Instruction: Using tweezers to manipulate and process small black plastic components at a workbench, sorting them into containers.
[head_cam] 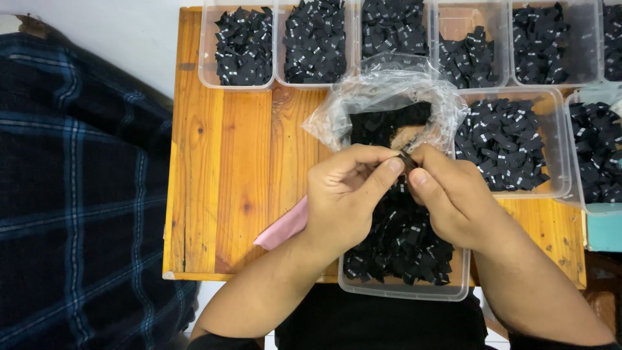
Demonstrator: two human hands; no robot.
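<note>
So, we pinch small black folded fabric label (407,162) between left hand (343,194) and right hand (453,198), both closed on it, over clear plastic tub of labels (405,288). Loose grip probably drops it back in pile; crinkly clear plastic bag (382,97) nearby could snag.

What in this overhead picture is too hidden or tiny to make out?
- Small black piece pinched between left hand and right hand: fingertips cover most of it.
- Plastic bag contents: crinkled film blurs them.
- Pink item: left hand hides its end.
- Rightmost tub: cut by edge.
</note>
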